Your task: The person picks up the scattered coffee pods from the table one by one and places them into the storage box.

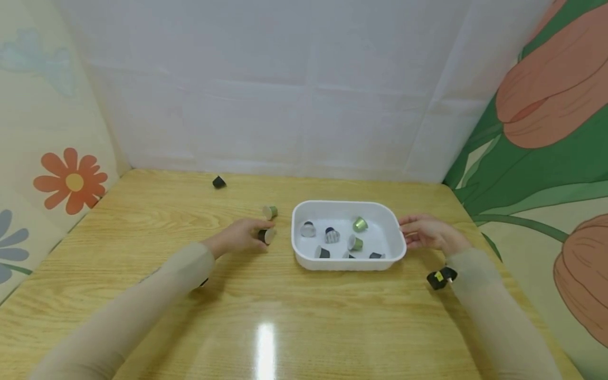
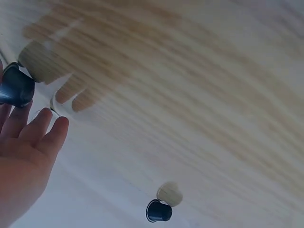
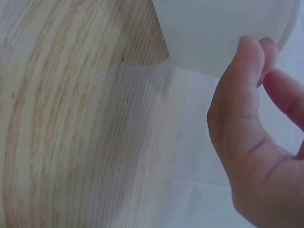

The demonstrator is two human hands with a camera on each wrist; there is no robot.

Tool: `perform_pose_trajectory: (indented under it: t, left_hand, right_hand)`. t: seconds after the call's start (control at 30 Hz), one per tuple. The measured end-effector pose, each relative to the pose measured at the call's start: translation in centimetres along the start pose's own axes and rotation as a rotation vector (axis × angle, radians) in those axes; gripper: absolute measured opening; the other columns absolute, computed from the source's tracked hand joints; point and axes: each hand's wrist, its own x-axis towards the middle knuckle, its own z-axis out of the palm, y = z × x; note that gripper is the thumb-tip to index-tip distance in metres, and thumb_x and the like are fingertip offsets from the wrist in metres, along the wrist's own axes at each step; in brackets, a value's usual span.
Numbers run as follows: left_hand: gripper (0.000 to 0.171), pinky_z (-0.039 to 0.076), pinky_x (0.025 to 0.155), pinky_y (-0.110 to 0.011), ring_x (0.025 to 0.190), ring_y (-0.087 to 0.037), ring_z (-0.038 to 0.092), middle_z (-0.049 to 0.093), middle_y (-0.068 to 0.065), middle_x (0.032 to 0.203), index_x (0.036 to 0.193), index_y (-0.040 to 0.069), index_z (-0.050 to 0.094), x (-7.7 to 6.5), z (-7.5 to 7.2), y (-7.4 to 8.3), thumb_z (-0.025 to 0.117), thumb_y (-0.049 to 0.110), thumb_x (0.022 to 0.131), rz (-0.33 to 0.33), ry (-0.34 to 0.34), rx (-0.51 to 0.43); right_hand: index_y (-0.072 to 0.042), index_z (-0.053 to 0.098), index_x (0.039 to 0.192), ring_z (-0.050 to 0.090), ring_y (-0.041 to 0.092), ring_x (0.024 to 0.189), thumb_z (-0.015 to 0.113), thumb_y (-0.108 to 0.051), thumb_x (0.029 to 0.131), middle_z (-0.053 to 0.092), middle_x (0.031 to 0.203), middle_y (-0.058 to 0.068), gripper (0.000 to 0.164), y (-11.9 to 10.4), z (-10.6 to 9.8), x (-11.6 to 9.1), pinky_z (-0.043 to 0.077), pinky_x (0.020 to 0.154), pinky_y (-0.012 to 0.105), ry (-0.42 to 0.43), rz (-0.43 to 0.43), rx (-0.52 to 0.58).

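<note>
My left hand (image 1: 239, 236) pinches a black coffee capsule (image 1: 267, 236) with a pale lid, left of the white basin (image 1: 349, 265). In the left wrist view this dark capsule (image 2: 17, 88) sits at the fingertips. A green capsule (image 1: 271, 212) lies on the table just beyond that hand. My right hand (image 1: 427, 232) is at the basin's right end, with its fingertips at the outer wall and rim. Inside the basin lie several capsules, among them a green capsule (image 1: 360, 224), a silver striped capsule (image 1: 331, 235) and a black capsule (image 1: 322, 253).
Toward the back left of the wooden table (image 1: 304, 322) lies a black capsule (image 1: 219, 182). A small black object with a yellow mark (image 1: 438, 278) is at the right wrist. A white sheet (image 1: 285, 105) hangs behind the table, with printed panels at both sides.
</note>
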Motion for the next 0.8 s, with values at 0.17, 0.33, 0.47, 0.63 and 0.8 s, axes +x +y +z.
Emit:
perform_pose_trajectory:
  t: [0.17, 0.33, 0.47, 0.63, 0.8]
  left_hand:
    - [0.06, 0.034, 0.107, -0.056, 0.133, -0.041, 0.04, 0.047, -0.021, 0.143, 0.14, 0.003, 0.051, 0.38, -0.1, -0.08, 0.075, 0.015, 0.086, -0.014, -0.009, 0.029]
    - [0.056, 0.036, 0.106, -0.055, 0.13, -0.04, 0.044, 0.051, -0.021, 0.139, 0.138, 0.005, 0.055, 0.64, -0.07, -0.22, 0.074, 0.018, 0.087, -0.021, -0.004, 0.068]
    - [0.053, 0.036, 0.105, -0.055, 0.128, -0.04, 0.046, 0.053, -0.02, 0.138, 0.135, 0.005, 0.057, 0.56, -0.18, -0.24, 0.074, 0.019, 0.087, -0.029, 0.012, 0.075]
    - [0.053, 0.038, 0.104, -0.055, 0.125, -0.039, 0.049, 0.055, -0.021, 0.134, 0.134, 0.004, 0.058, 0.45, -0.36, -0.16, 0.074, 0.022, 0.087, -0.059, 0.035, 0.044]
    - [0.055, 0.041, 0.102, -0.052, 0.123, -0.037, 0.053, 0.057, -0.023, 0.131, 0.134, 0.0, 0.057, 0.36, -0.68, 0.1, 0.074, 0.023, 0.088, -0.072, 0.05, -0.01]
  right_hand:
    - [-0.006, 0.053, 0.107, 0.063, 0.015, 0.073, 0.044, 0.0, 0.099, 0.063, 0.084, 0.004, 0.014, 0.03, 0.01, 0.0, 0.057, 0.069, 0.028, 0.001, -0.001, 0.007]
    - [-0.004, 0.051, 0.111, 0.063, 0.015, 0.073, 0.046, -0.001, 0.099, 0.063, 0.085, 0.004, 0.014, 0.04, 0.01, 0.12, 0.057, 0.07, 0.029, 0.007, 0.003, -0.003]
    - [-0.004, 0.05, 0.113, 0.063, 0.015, 0.074, 0.046, -0.002, 0.1, 0.063, 0.085, 0.004, 0.014, 0.05, -0.04, 0.27, 0.057, 0.07, 0.029, 0.01, 0.007, -0.018]
    - [-0.004, 0.051, 0.113, 0.063, 0.015, 0.073, 0.045, -0.002, 0.1, 0.063, 0.084, 0.003, 0.014, 0.07, -0.07, 0.3, 0.057, 0.07, 0.028, 0.01, 0.007, -0.022]
    - [-0.003, 0.049, 0.113, 0.063, 0.014, 0.072, 0.046, -0.002, 0.099, 0.063, 0.084, 0.004, 0.014, 0.13, -0.16, 0.28, 0.057, 0.069, 0.028, 0.017, 0.008, -0.02]
